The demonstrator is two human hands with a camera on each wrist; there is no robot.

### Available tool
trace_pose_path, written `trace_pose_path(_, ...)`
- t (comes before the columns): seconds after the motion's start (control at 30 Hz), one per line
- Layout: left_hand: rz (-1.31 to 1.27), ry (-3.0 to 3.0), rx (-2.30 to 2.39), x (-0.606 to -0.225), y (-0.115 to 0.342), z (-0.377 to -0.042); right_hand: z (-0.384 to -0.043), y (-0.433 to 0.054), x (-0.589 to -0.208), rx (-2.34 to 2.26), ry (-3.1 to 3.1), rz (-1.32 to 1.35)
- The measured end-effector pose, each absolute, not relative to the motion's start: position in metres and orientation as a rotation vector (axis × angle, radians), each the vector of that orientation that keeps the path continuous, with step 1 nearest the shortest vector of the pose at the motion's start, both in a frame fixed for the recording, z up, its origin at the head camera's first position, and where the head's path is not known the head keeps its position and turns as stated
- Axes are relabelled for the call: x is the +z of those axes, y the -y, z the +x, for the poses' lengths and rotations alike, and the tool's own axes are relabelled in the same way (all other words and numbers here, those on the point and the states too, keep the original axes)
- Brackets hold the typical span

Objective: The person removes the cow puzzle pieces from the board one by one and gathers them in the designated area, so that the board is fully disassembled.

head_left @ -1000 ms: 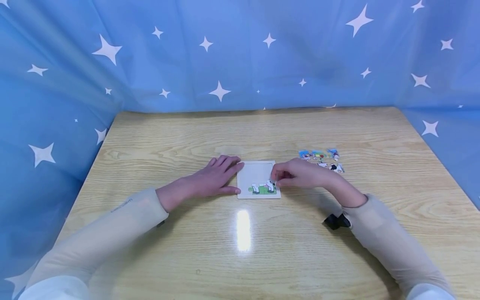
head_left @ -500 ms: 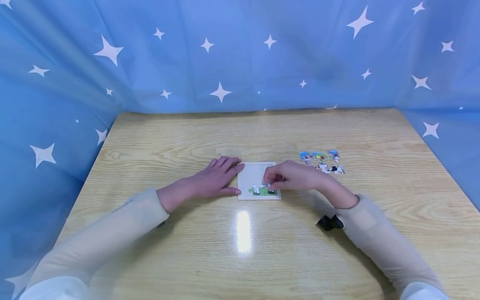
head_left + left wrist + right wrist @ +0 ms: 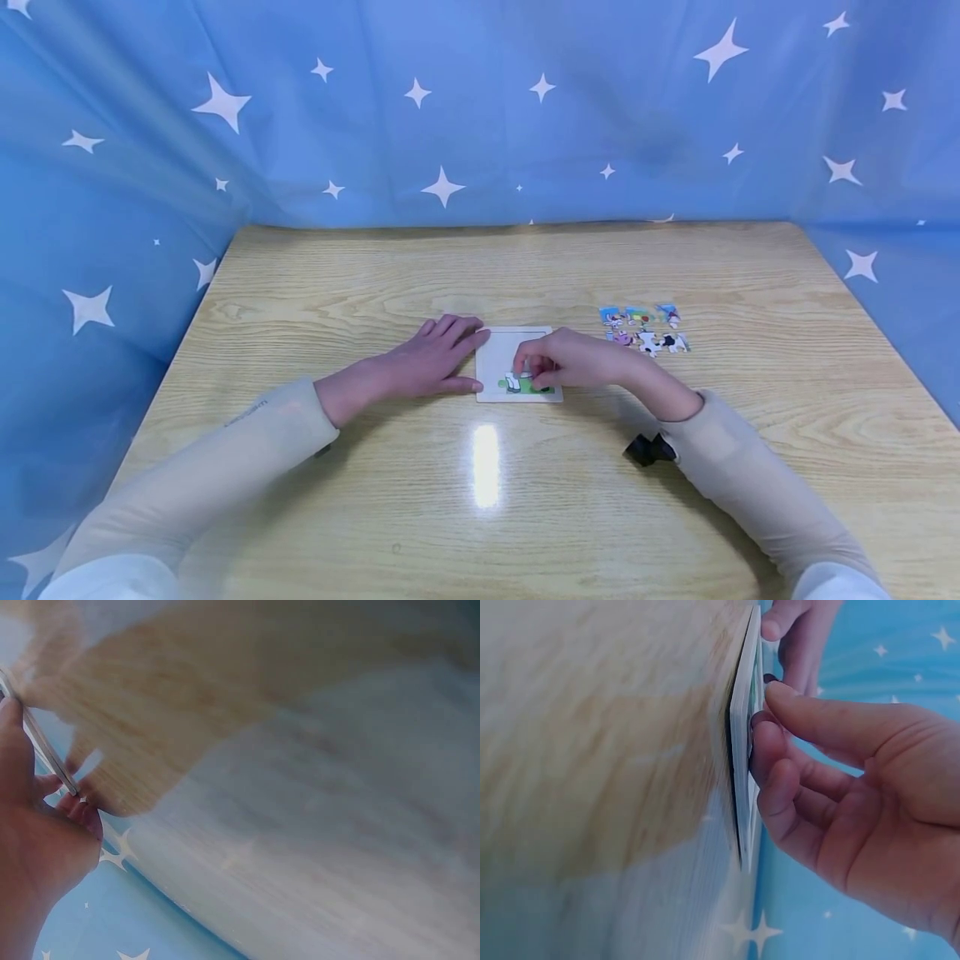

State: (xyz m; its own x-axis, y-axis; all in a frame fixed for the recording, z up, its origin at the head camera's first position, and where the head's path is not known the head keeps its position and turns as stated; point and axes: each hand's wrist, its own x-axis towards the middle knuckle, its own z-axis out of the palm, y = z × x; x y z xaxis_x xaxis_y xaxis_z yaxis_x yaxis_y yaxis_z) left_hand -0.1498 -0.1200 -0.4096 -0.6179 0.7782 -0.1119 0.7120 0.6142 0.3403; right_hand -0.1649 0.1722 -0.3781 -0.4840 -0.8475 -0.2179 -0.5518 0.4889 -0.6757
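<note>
A small white puzzle tray point(image 3: 497, 352) lies on the table between my hands, with green-and-white cow-leg pieces point(image 3: 513, 383) along its near side. My left hand point(image 3: 427, 362) rests at the tray's left edge, fingers spread, thumb and fingertips touching the rim. The tray edge point(image 3: 49, 754) runs along that hand in the left wrist view. Over the tray's right part, my right hand point(image 3: 581, 357) bends its thumb and index finger onto a puzzle piece, pinching at it low against the tray point(image 3: 744, 712). Those fingers mostly hide that piece.
Several loose puzzle pieces point(image 3: 648, 342) lie in two rough rows to the right of the tray, beyond my right hand. The wood-grain table point(image 3: 337, 517) reaches back to a blue curtain point(image 3: 495, 108) with white stars. A bright reflection shows in front of the tray.
My right hand has shifted left across the tray, from its right edge toward the middle of the pieces, uncovering more of the loose pieces. My left hand stays at the left edge.
</note>
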Motion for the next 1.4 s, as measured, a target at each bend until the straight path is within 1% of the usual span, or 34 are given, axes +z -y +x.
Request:
trace_pose_path(1.0,1.197,-2.575,0.397,-0.4087,0.1208,-0.1506,-0.1678,-0.1639,-0.3769,-0.623,-2.151,-1.15)
trace_pose_path(1.4,1.205,-2.573,0.419,-0.4085,0.1209,-0.1513,-0.1681,-0.1623,-0.3753,-0.633,-2.105,-1.091)
